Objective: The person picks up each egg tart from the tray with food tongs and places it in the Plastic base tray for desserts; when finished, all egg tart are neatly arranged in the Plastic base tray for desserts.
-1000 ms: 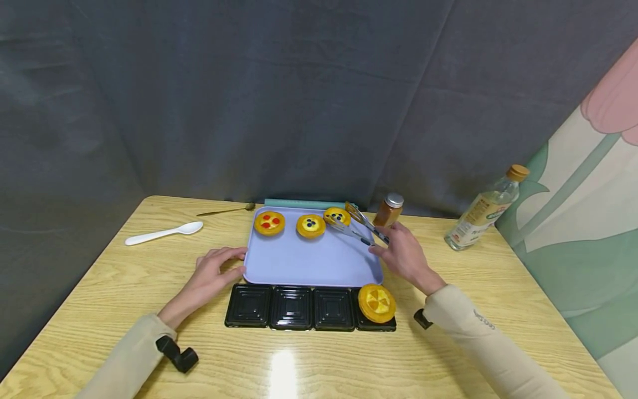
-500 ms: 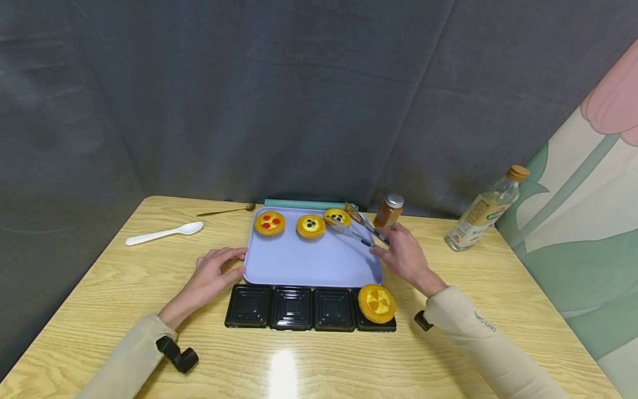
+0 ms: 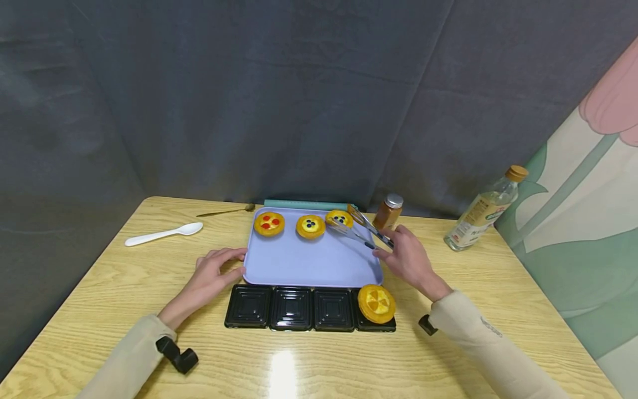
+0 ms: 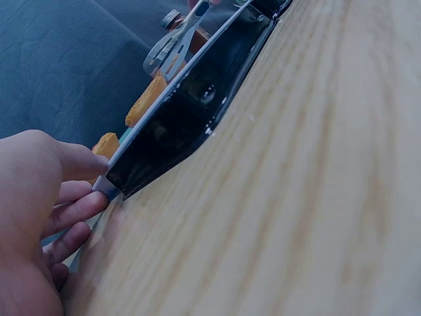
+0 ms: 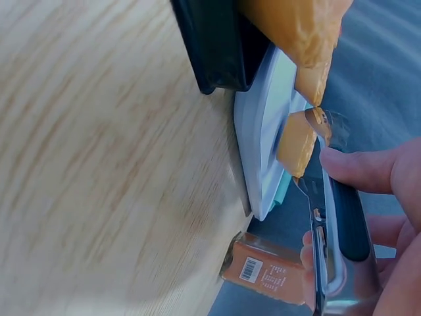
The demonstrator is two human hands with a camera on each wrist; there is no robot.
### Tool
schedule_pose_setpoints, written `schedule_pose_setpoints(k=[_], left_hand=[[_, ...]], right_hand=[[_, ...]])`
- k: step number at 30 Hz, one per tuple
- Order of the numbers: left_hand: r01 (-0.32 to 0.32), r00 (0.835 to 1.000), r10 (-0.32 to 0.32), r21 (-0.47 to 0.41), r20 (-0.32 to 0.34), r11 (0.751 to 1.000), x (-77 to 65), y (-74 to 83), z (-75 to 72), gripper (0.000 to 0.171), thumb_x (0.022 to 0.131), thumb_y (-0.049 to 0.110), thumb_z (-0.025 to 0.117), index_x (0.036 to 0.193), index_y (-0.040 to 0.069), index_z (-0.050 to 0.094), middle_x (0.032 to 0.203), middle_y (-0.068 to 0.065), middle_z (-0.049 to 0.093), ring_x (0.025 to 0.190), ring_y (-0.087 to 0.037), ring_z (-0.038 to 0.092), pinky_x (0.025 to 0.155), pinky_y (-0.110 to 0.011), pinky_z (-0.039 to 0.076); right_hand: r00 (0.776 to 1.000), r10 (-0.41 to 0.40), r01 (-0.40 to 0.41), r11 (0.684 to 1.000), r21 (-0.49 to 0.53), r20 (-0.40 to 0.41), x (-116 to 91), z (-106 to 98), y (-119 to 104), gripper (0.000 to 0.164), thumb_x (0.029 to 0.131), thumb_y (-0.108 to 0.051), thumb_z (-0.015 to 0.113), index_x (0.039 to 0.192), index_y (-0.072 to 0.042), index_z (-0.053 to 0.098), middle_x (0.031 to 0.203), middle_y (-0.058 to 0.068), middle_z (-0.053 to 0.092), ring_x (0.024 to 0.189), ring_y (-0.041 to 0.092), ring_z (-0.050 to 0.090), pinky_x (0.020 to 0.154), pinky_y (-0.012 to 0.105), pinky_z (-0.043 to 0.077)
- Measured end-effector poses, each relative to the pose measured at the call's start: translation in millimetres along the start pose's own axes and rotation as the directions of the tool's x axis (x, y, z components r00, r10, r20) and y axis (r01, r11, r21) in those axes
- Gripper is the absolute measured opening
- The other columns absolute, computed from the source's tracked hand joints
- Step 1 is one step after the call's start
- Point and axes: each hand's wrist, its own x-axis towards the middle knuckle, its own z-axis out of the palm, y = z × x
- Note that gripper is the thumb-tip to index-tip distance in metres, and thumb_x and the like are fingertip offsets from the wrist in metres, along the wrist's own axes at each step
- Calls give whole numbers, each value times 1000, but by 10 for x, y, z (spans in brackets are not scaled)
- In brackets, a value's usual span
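My right hand [image 3: 411, 257] holds metal tongs [image 5: 350, 217] with dark grips, thumb on one arm and fingers on the other. The tong tips lie on either side of a blueberry-topped tart [image 3: 339, 218] at the back right of the lilac tray [image 3: 309, 263]. A second blueberry tart [image 3: 310, 226] and a red-topped tart [image 3: 269, 224] sit on the tray to its left. My left hand [image 3: 211, 274] rests at the tray's left edge, thumb and fingertips touching the rim. A larger yellow tart [image 3: 376, 303] sits in the right compartment of a black four-part container [image 3: 291, 310].
A jar with a silver lid [image 3: 388, 211] stands behind the right hand, and a glass bottle [image 3: 478, 213] farther right. A white spoon [image 3: 164, 233] and a thin dark spoon [image 3: 226, 211] lie left. A teal bar [image 3: 304, 204] runs behind the tray.
My right hand and the tongs have shifted slightly right, and the back right blueberry tart has moved a little right with them. My left hand stays put.
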Motion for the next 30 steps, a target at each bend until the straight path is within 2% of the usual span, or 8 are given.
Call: schedule_pose_setpoints(k=[9, 15, 24, 30], left_hand=[[13, 1000, -13, -12, 5, 1000, 1, 7, -3, 44, 94, 17, 72, 134, 3, 64, 116, -6, 69, 121, -36, 51, 93, -49, 24], [16, 1000, -15, -19, 5, 1000, 0, 19, -7, 44, 94, 17, 72, 134, 3, 64, 116, -6, 69, 121, -37, 50, 93, -49, 24], [31, 999, -31, -13, 14, 999, -1, 24, -14, 44, 94, 17, 71, 135, 3, 63, 117, -6, 68, 122, -36, 50, 95, -51, 23], [32, 999, -32, -15, 16, 999, 2, 30, -11, 44, 94, 17, 71, 135, 3, 63, 117, -7, 69, 123, -37, 49, 94, -50, 23]], right_hand=[[999, -37, 37, 999, -15, -5, -138, -77, 45, 49, 82, -15, 84, 123, 6, 69, 85, 14, 55, 67, 23, 45, 60, 35, 37], [996, -80, 80, 997, -7, -35, -243, -121, 81, 48, 80, -13, 85, 122, 5, 69, 83, 12, 55, 66, 22, 44, 60, 35, 37], [989, -133, 133, 991, -6, -70, -402, -178, 77, 49, 78, -12, 87, 120, 7, 70, 81, 10, 54, 63, 18, 41, 57, 32, 36], [988, -141, 142, 990, 13, -66, -560, -229, 39, 48, 78, -10, 87, 121, 4, 71, 81, 7, 53, 61, 15, 40, 56, 30, 36]])
